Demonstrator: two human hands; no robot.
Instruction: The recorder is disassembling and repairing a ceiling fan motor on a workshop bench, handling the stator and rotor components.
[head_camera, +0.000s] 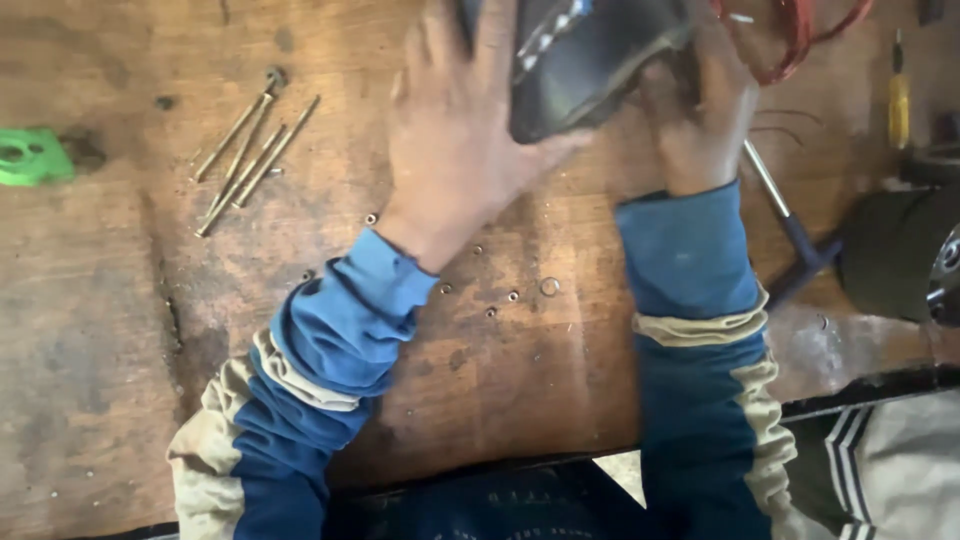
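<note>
Worn, stained wood makes up the workbench (120, 330), scattered with small hardware. Both hands are on a dark, rounded motor-like housing (585, 60) at the top edge of the view — it sits partly out of frame, so its upper end cannot be seen. The left hand (455, 130) lies flat against its near side with fingers spread and straight, pressing rather than wrapping. The right hand (700, 120) curls around the far side, fingers closed on the casing.

Judging by what lies about, the dismantling looks well advanced: four long bolts (250, 150) are already out and lie together to the left, well apart from the housing, and several small washers and nuts (510, 295) are strewn between the sleeves. A green plastic part (30, 157) rests at the left edge. What seems left is the housing itself — still whole in the grip (or at least no open seam shows).

Red wire (800, 35) loops beside the right hand; a metal-shafted tool (785, 215), a yellow-handled screwdriver (899, 95) and another dark round body (900, 255) lie to the right.
</note>
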